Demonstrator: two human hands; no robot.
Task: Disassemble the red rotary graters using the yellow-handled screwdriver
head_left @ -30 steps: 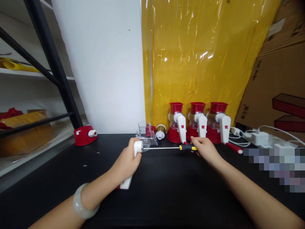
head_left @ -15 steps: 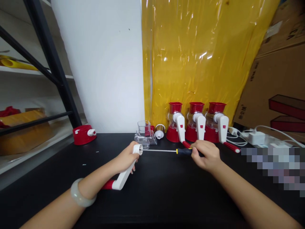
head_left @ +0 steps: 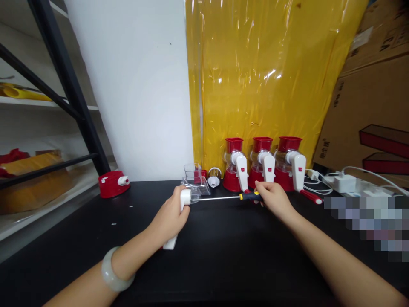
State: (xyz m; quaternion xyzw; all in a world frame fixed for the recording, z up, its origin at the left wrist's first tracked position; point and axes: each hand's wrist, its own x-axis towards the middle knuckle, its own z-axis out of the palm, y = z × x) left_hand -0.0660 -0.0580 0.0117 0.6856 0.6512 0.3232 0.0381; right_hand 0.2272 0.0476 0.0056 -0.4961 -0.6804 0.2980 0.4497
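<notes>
My left hand (head_left: 171, 213) is closed round a white crank handle (head_left: 185, 197), whose lower end and a sliver of red grip show below the palm. In my right hand (head_left: 271, 197) is a screwdriver (head_left: 251, 196) with a black and yellow handle. Its long shaft runs level to the left, and the tip meets the round white end of the crank; whether it sits inside a screw is hidden. Just behind my left hand stand a clear plastic grater housing (head_left: 194, 183) and a drum grater (head_left: 214, 177).
Several assembled red and white rotary graters, one of them a grater (head_left: 234, 170), stand behind my right hand. A red base (head_left: 114, 184) rests at the back left of the black table (head_left: 217, 264). White chargers and cables (head_left: 345, 183) lie at right, before a cardboard box (head_left: 370, 115).
My left hand has turned the crank more upright, covering more of it. My right hand has shifted its grip on the screwdriver handle, and more of the handle's yellow shows.
</notes>
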